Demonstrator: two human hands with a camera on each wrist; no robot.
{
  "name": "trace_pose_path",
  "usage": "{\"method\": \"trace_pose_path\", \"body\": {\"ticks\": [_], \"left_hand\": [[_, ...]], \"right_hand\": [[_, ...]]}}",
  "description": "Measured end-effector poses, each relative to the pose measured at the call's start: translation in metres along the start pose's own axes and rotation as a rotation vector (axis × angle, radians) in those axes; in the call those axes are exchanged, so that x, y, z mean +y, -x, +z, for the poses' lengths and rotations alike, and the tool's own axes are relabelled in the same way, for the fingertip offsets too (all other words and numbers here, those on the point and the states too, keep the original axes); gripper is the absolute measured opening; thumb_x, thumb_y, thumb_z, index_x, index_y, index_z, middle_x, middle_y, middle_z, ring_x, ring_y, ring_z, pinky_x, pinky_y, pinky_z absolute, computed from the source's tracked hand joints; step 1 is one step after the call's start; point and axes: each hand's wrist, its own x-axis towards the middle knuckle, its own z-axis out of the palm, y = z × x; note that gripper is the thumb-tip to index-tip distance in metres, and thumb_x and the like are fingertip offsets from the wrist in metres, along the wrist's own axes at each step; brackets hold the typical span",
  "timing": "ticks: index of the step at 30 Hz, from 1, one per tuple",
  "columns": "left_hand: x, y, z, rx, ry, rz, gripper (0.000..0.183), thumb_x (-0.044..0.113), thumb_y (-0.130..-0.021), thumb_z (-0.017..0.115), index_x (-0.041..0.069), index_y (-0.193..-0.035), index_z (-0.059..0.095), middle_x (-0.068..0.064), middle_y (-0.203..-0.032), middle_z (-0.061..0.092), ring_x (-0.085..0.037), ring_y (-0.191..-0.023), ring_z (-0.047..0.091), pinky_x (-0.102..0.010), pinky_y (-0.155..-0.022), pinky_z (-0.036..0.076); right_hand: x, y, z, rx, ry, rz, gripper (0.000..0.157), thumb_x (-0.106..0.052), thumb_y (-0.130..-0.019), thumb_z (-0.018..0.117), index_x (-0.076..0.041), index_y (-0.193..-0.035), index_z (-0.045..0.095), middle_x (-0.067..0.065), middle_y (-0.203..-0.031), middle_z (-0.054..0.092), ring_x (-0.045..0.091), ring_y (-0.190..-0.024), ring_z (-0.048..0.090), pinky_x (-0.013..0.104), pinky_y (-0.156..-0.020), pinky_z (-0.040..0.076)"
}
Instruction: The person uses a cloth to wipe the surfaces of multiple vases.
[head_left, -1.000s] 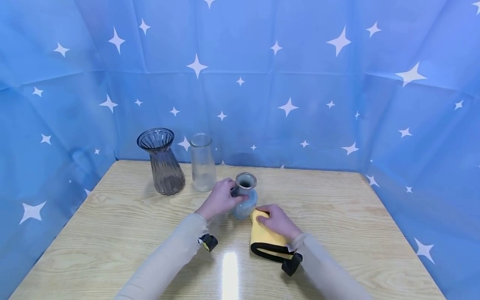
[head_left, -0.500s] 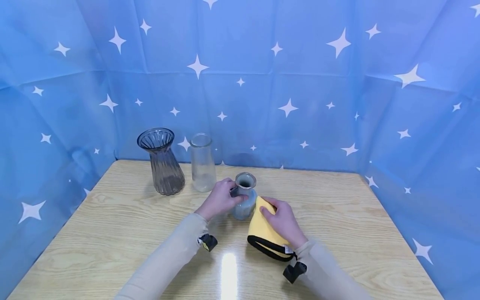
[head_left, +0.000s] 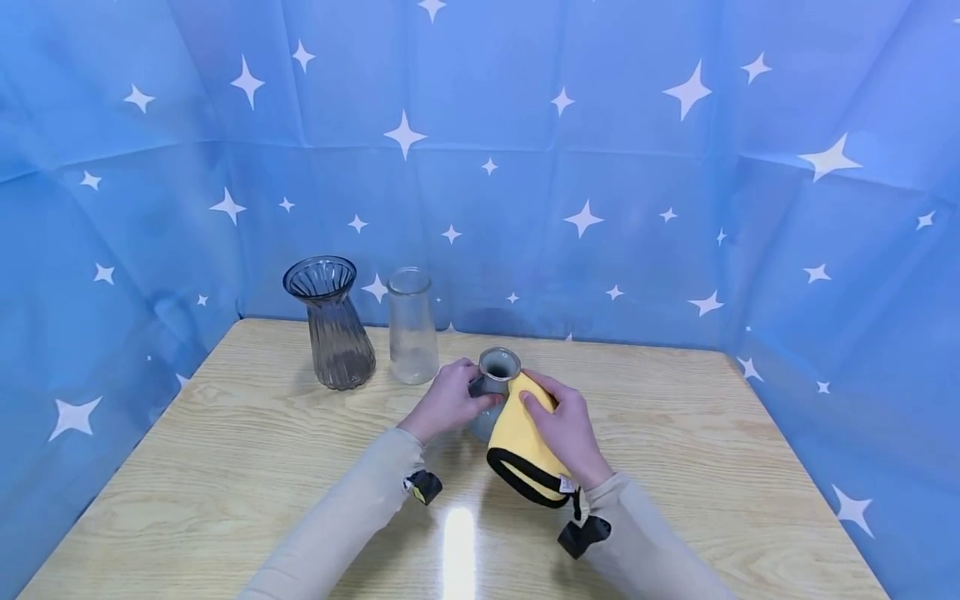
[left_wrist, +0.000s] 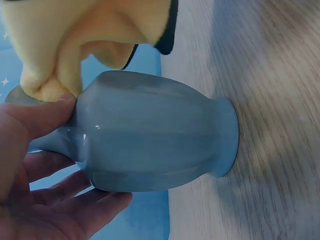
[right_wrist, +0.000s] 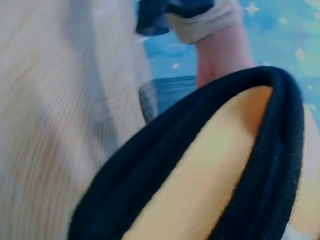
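A grey-blue ceramic vase (left_wrist: 150, 130) with a narrow neck and flared rim stands upright on the table. My left hand (head_left: 452, 398) holds it around the neck, thumb on the near side and fingers curled behind. A folded yellow cloth (head_left: 521, 433) with black edging is gripped in my right hand (head_left: 567, 421), thumb on top. The cloth's upper end lies against the vase's neck just below the rim, beside my left thumb, and its folded edge hangs in front of the body. In the right wrist view the cloth (right_wrist: 200, 165) covers most of the scene and hides the right hand.
Behind and left of the vase stand a ribbed smoky glass vase (head_left: 341, 333) with a wide mouth and a clear glass vase (head_left: 412, 333). The wooden table (head_left: 675, 433) ends at a blue curtain (head_left: 630, 167) with white stars on three sides.
My right hand has raised the cloth from beside the vase's lower body up to its neck, tilting it. My left hand keeps its hold on the vase. The head view has shifted slightly.
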Motion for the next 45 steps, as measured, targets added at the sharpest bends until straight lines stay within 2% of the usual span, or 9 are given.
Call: {"method": "trace_pose_path", "body": {"ticks": [4,7,13,17,23,28,34,41,45], "left_hand": [[-0.001,0.001,0.000,-0.008,0.018,0.004,0.022,0.019,-0.082,0.077,0.004,-0.097,0.071,-0.007,-0.088,0.062,-0.019,-0.081,0.058,-0.033,-0.071,0.050],[0.000,0.001,-0.001,-0.020,0.020,0.006,0.022,0.018,-0.082,0.076,0.004,-0.098,0.070,-0.007,-0.089,0.064,-0.020,-0.083,0.061,-0.034,-0.074,0.052],[0.000,0.003,-0.005,-0.052,0.079,0.006,0.031,0.015,-0.085,0.074,0.002,-0.110,0.060,-0.009,-0.101,0.066,-0.021,-0.094,0.064,-0.035,-0.081,0.053],[0.000,0.004,-0.005,-0.067,0.133,0.037,0.038,0.012,-0.088,0.071,0.004,-0.119,0.050,-0.011,-0.111,0.064,-0.023,-0.102,0.063,-0.036,-0.085,0.052],[0.001,0.005,-0.006,-0.100,0.168,0.036,0.038,0.012,-0.091,0.067,0.004,-0.124,0.049,-0.012,-0.117,0.063,-0.024,-0.107,0.062,-0.038,-0.089,0.051],[0.002,0.005,-0.008,-0.090,0.156,0.048,0.037,0.010,-0.090,0.067,0.003,-0.122,0.049,-0.013,-0.114,0.064,-0.025,-0.104,0.063,-0.039,-0.088,0.051],[0.002,0.005,-0.008,-0.098,0.137,0.062,0.037,0.009,-0.089,0.068,0.002,-0.121,0.050,-0.014,-0.113,0.065,-0.027,-0.105,0.063,-0.039,-0.089,0.051],[0.002,0.004,-0.008,-0.122,0.145,0.044,0.038,0.010,-0.090,0.068,0.003,-0.123,0.049,-0.013,-0.114,0.064,-0.026,-0.106,0.063,-0.037,-0.089,0.051],[0.002,0.004,-0.009,-0.113,0.147,0.040,0.038,0.010,-0.090,0.068,0.003,-0.122,0.049,-0.013,-0.113,0.065,-0.026,-0.104,0.063,-0.038,-0.089,0.051]], "right_hand": [[0.005,0.000,-0.004,0.017,-0.100,0.063,0.037,-0.014,-0.098,0.059,-0.010,-0.135,0.057,0.015,-0.112,0.064,0.020,-0.081,0.064,0.026,-0.067,0.055],[0.010,-0.001,-0.003,0.025,-0.098,-0.018,0.038,-0.015,-0.099,0.057,-0.011,-0.137,0.056,0.014,-0.113,0.063,0.020,-0.080,0.063,0.027,-0.066,0.055],[0.024,-0.009,0.001,0.025,0.301,-0.446,0.036,-0.005,-0.095,0.060,0.001,-0.130,0.058,0.018,-0.125,0.060,0.029,-0.095,0.059,0.041,-0.075,0.054],[0.030,-0.010,-0.002,0.006,0.490,-0.559,0.036,-0.001,-0.090,0.064,0.004,-0.125,0.061,0.020,-0.127,0.059,0.034,-0.102,0.055,0.047,-0.080,0.051],[0.032,-0.003,-0.005,-0.020,0.634,-0.544,0.038,-0.003,-0.091,0.064,-0.002,-0.128,0.061,0.017,-0.123,0.060,0.034,-0.096,0.056,0.044,-0.075,0.052],[0.037,0.006,0.000,-0.025,0.665,-0.428,0.038,-0.004,-0.090,0.064,0.004,-0.127,0.058,0.022,-0.115,0.062,0.039,-0.093,0.059,0.049,-0.077,0.052],[0.058,0.016,0.007,-0.197,0.629,-0.244,0.035,-0.003,-0.087,0.066,0.011,-0.119,0.060,0.026,-0.112,0.063,0.040,-0.102,0.060,0.050,-0.088,0.050],[0.056,0.007,0.007,-0.288,0.473,-0.102,0.030,-0.001,-0.088,0.062,0.011,-0.116,0.062,0.008,-0.080,0.061,0.012,-0.055,0.048,0.029,-0.054,0.044],[0.054,-0.005,0.006,-0.354,0.438,-0.070,0.029,-0.001,-0.088,0.060,0.013,-0.114,0.062,0.003,-0.071,0.055,0.008,-0.050,0.042,0.024,-0.049,0.039]]}}
